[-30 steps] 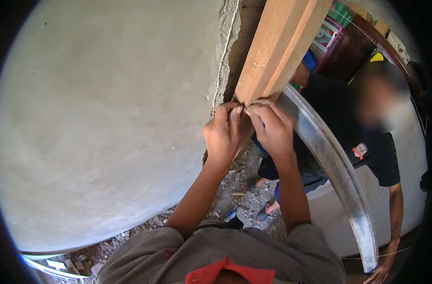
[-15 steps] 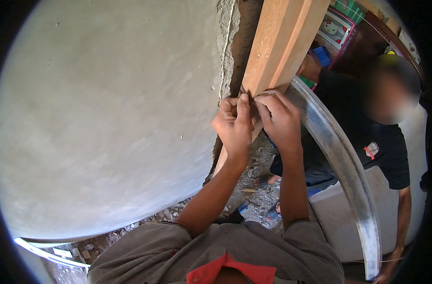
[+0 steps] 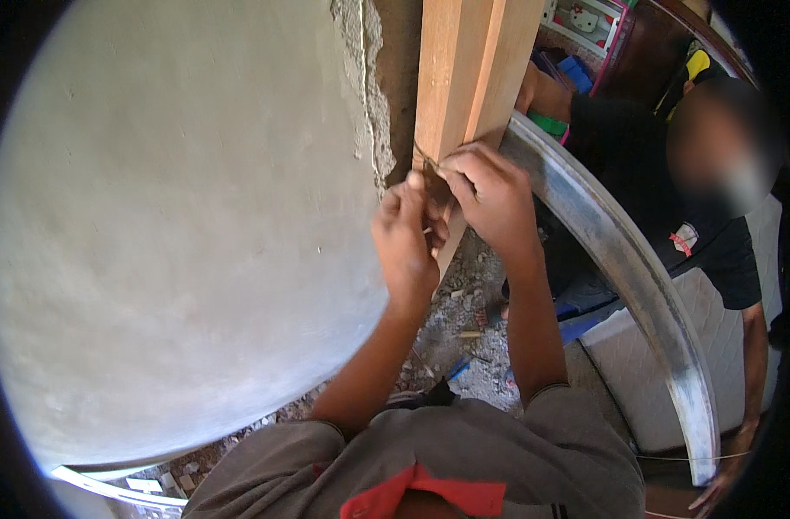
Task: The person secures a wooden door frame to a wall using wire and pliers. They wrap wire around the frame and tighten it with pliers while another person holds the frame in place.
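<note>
A wooden door or window post [image 3: 451, 78] with a stepped edge stands in front of me, beside the plastered wall. My right hand [image 3: 492, 197] pinches a thin dark strand [image 3: 426, 161], like wire or cord, against the post's face. Just lower and to the left, my left hand [image 3: 405, 233] is closed, thumb up, with the strand's lower part running to its fingertips. The fingers partly cover the strand, so its full length is hidden.
The grey plastered wall [image 3: 196, 216] fills the left, its broken edge carrying a pale string [image 3: 366, 95]. On the right, a person in a black shirt [image 3: 620, 164] has a hand by a long metal bar [image 3: 620, 225]. Rubble [image 3: 473, 294] covers the ground; a pale mattress [image 3: 663, 372] leans behind.
My view has shifted, so the post appears farther left. My left hand has dropped slightly below the right, and the dark strand now shows between them.
</note>
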Available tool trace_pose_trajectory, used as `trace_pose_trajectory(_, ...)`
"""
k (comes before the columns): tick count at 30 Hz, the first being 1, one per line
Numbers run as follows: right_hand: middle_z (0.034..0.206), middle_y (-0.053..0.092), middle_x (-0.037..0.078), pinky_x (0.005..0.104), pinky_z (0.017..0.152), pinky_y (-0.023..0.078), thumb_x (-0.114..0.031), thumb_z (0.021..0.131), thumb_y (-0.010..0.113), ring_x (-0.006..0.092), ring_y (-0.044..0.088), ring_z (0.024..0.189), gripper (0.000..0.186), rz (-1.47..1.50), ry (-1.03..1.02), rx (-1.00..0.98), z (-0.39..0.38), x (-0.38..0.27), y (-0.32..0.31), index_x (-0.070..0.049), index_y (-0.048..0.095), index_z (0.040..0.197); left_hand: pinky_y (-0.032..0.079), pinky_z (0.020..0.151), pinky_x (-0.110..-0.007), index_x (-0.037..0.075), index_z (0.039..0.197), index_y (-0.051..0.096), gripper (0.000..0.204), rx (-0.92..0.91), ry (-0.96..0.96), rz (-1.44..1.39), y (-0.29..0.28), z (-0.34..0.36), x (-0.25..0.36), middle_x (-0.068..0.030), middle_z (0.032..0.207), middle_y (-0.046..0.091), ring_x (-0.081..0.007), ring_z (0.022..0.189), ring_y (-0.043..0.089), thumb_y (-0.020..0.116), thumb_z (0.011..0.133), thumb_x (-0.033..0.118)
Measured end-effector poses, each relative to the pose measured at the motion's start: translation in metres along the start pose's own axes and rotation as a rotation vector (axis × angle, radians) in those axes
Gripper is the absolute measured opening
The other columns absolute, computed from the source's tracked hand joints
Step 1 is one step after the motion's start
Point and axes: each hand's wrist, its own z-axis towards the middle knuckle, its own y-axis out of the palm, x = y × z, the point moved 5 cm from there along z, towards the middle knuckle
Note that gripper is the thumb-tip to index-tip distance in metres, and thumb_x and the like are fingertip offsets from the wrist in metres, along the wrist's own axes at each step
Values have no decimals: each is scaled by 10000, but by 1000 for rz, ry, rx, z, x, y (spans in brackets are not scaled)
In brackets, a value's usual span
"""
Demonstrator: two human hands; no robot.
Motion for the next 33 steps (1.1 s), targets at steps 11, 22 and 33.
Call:
trace_pose_trajectory(11,929,731,119,378,761,572,-11,855,753,291,730,847,92,-19,-14,23,0,0,0,-7,702,931,587,721,-324,-5,1165,732,235,46,852,804,2,8,24,-157,1000,780,-158,828,747,747,953,97)
trace_pose_trajectory(22,937,751,109,357,798,577,-20,853,775,256,742,885,91,-56,-102,24,2,2,0,-8,727,928,591,669,-384,52,1135,716,279,-127,1091,1160,7,11,54,-146,981,751,-305,744,740,791,877,123)
trace_pose_trajectory(33,827,696,97,264,685,516,113,820,711,145,668,754,89,-14,-38,166,6,-9,13,35,694,860,538,518,-522,39,908,571,180,-180,979,1342,16,20,72,-249,667,657,-442,603,677,651,969,188)
